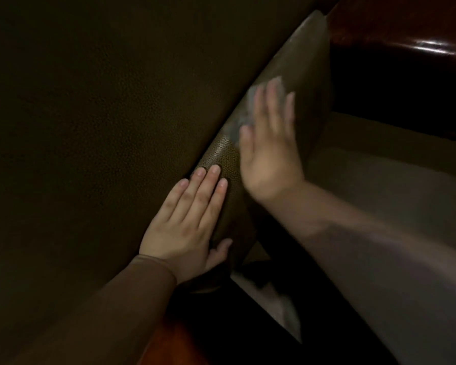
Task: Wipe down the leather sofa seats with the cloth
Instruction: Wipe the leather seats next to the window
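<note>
A dim, close view takes in a dark brown leather sofa seat (103,127) filling the left and upper left of the frame, its pebbled grain only catching light along the rounded cushion edge (295,64) that runs diagonally from the lower centre up to the upper right. The left hand (187,219) lies flat on that edge at lower centre, fingers (208,185) straight and close together, the thumb tucked over the side of the cushion; a brown sleeve (103,306) covers the arm down to the wrist. Just above it in the centre of the frame, the right hand (269,146) is blurred and pressed palm-down on the same edge, its fingers straight and slightly spread over a grey cloth (237,125), which lies between the hand and the leather and shows as a smear past the fingertips and on the left side of the hand. The two hands are near each other but apart. In the upper right corner a glossy reddish wooden armrest (406,35) shows a bright highlight, and a lighter seat surface (392,167) sits below it at right.
</note>
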